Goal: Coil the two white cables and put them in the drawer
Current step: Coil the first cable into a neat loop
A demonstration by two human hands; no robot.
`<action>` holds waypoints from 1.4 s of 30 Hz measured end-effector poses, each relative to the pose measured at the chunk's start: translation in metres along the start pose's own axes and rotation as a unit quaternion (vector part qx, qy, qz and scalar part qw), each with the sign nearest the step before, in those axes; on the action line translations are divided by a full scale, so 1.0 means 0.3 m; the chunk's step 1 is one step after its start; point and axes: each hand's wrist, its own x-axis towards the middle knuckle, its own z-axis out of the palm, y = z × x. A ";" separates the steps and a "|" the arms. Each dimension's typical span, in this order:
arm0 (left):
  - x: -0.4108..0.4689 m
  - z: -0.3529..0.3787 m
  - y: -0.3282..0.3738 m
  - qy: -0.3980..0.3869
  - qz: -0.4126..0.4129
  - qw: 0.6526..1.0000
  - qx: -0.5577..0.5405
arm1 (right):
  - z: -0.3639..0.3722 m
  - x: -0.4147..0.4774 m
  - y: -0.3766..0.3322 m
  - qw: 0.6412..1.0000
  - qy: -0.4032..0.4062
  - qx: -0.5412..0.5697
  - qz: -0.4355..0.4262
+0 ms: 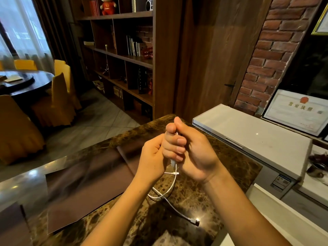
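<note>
My right hand (191,150) is clenched around a white cable (173,183), my left hand (153,155) pinching it alongside; my fingers hide how much is coiled. The rest hangs onto the marbled tabletop (221,174), its plug (194,221) near the right edge. The framed certificate (300,112) reads 营业执照.

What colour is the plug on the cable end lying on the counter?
Dark grey or black, on a white cable; the plug shows in the head view, near the counter edge.
</note>
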 end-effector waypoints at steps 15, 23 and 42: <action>-0.120 0.028 0.050 -0.111 -0.036 0.943 0.312 | -0.093 0.035 -0.061 0.966 0.130 -0.215 -0.061; -0.074 -0.027 0.184 -0.144 0.008 0.857 0.495 | -0.094 0.007 -0.042 0.928 0.119 -0.350 -0.050; 0.108 -0.091 0.258 -0.081 0.198 0.861 0.462 | -0.033 -0.055 0.069 0.958 0.095 -0.271 0.013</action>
